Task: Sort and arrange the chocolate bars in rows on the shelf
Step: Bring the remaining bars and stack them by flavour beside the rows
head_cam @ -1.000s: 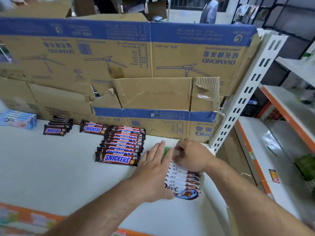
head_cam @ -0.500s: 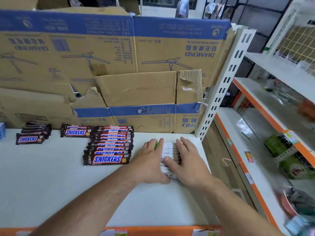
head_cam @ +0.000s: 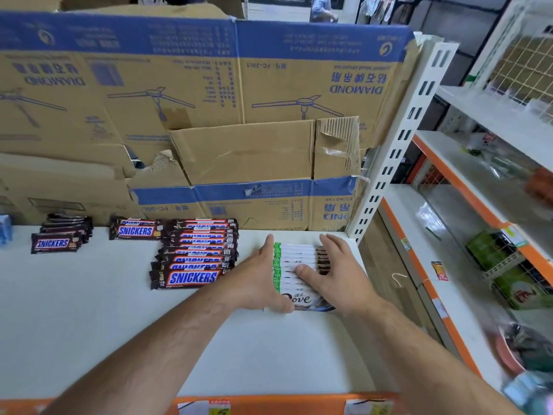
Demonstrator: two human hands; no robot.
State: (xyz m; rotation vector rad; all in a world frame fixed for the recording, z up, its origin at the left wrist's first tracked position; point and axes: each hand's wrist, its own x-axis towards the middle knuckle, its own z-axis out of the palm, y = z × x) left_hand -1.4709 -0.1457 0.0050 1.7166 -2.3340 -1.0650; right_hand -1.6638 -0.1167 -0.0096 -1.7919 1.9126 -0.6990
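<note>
A row of white Dove bars (head_cam: 296, 262) with green left ends lies overlapped on the white shelf (head_cam: 89, 324) near its right end. My left hand (head_cam: 257, 280) lies flat against the row's left side, fingers together. My right hand (head_cam: 338, 274) presses on the right side, thumb on top of the bars. Left of them sits an overlapped row of brown Snickers bars (head_cam: 194, 256), with one more Snickers bar (head_cam: 134, 230) behind it. A small pile of dark Snickers bars (head_cam: 59, 235) is further left.
Flattened cardboard boxes (head_cam: 209, 100) stand as a wall behind the shelf. A white slotted upright (head_cam: 401, 139) marks the shelf's right end. Beyond it, orange-edged shelves (head_cam: 449, 265) hold green packets (head_cam: 493, 253). A pale blue pack (head_cam: 4, 235) shows at the far left edge.
Both hands have spread to the two sides of the Dove row, squaring it up. The view has shifted right, and the front Dove bar now shows below my hands.
</note>
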